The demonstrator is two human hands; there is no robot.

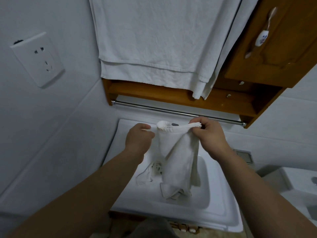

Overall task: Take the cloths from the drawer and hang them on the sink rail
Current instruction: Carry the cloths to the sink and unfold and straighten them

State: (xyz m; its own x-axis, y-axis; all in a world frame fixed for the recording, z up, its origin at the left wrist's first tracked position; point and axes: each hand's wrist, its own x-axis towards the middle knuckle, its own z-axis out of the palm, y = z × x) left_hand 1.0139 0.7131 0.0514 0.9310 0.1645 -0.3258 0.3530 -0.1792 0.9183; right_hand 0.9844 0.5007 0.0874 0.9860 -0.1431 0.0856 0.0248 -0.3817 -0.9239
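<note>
Two hands, left (139, 137) and right (210, 134), each pinch the top edge of a cloth (178, 162) over the sink (221, 213); the rail (171, 111) sits at 12 o'clock.

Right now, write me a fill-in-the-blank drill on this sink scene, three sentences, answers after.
1. Both hands, left hand and right hand, stretch the top edge of a white ____.
2. The chrome rail in front of the hands is ____.
3. A second, crumpled cloth lies in the ____.

Answers: cloth; bare; sink
</note>
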